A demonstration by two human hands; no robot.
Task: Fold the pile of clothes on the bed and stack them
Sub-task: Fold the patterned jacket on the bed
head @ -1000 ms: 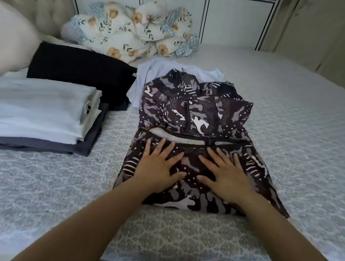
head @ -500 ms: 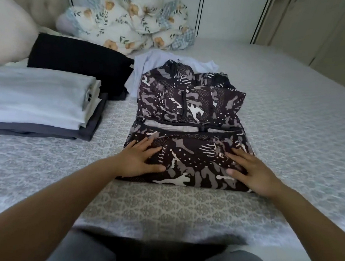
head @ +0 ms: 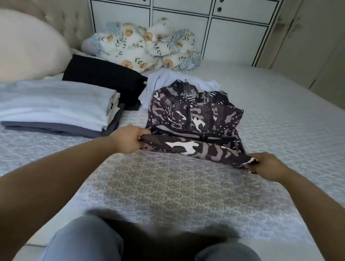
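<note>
A dark camouflage-print hooded jacket (head: pixel 194 115) lies partly folded in the middle of the bed (head: pixel 174 191). My left hand (head: pixel 129 138) grips its near left corner and my right hand (head: pixel 268 166) grips its near right corner. The near edge is lifted off the bedspread between them. A pale blue garment (head: pixel 162 79) lies flat under the jacket's far end. To the left sits a stack of folded clothes (head: pixel 54 105), white and pale blue on top of grey. Behind it lies a folded black piece (head: pixel 102 75).
A rumpled floral blanket (head: pixel 144 46) lies at the head of the bed by a white panelled cabinet (head: pixel 180 16). A large cream pillow (head: pixel 25 44) leans on the tufted headboard at left. Patterned bedspread stretches right and toward me. My grey-clad legs (head: pixel 92 244) show at the bottom.
Both hands went from pressing flat on the folded lower part of the jacket to gripping its near corners, and the near edge has come up off the bed. The camera has pulled back.
</note>
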